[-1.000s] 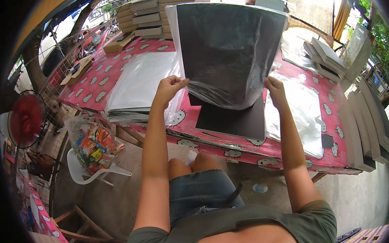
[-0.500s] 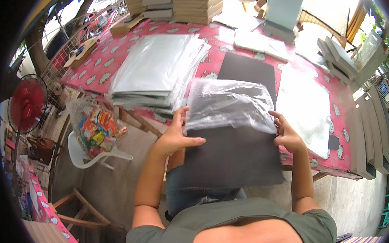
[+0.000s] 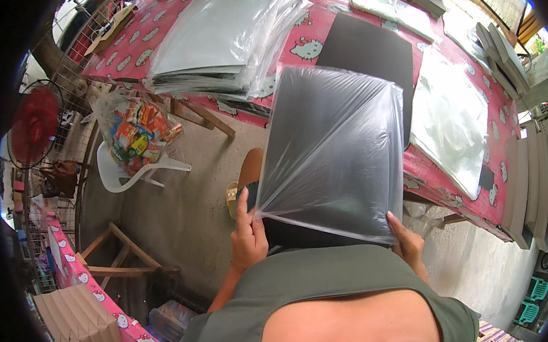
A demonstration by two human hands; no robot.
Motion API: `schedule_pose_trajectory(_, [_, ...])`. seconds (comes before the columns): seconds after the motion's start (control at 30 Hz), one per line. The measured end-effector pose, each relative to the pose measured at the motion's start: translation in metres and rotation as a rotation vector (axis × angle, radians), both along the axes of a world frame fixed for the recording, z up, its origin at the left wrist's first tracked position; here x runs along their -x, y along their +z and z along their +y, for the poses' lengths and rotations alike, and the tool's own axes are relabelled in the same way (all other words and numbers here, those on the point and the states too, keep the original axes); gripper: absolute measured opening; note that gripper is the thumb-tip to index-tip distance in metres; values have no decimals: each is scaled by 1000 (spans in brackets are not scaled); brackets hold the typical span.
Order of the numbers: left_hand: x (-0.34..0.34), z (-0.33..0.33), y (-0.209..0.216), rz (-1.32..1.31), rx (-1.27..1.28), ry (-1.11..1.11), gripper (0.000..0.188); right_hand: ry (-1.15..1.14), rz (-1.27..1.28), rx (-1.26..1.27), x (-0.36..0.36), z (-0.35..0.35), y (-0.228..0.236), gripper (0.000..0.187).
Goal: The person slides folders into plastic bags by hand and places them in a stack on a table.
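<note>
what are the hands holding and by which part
A clear plastic bag over a black board: the left hand holds its near left corner, the right hand its near right corner.

A clear, glossy plastic sleeve (image 3: 347, 145) stretches over a flat, rectangular black sheet (image 3: 302, 123), creases fanning diagonally from the sleeve's near left corner. Both sit at the near edge of a pink patterned table (image 3: 468, 203).

Left fingers (image 3: 243, 205) pinch, index extended; right fingers (image 3: 397, 224) angle inward.
</note>
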State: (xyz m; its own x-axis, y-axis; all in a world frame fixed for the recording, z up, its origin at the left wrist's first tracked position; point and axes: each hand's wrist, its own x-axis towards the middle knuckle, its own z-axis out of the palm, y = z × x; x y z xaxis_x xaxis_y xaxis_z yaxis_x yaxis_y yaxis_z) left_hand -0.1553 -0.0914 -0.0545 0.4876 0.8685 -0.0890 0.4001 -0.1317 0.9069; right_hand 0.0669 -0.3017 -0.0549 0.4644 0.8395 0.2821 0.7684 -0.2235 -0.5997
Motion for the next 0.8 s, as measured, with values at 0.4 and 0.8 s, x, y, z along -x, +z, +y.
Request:
schedule_pose_trajectory(0.4, [37,-13,-24,-383,-170,88,33,68,213,74,22,-24,-15,42])
schedule_pose_trajectory(0.8, [-72,35,2,-747,13,428,13,11,-73,-256,12,37,-70,45])
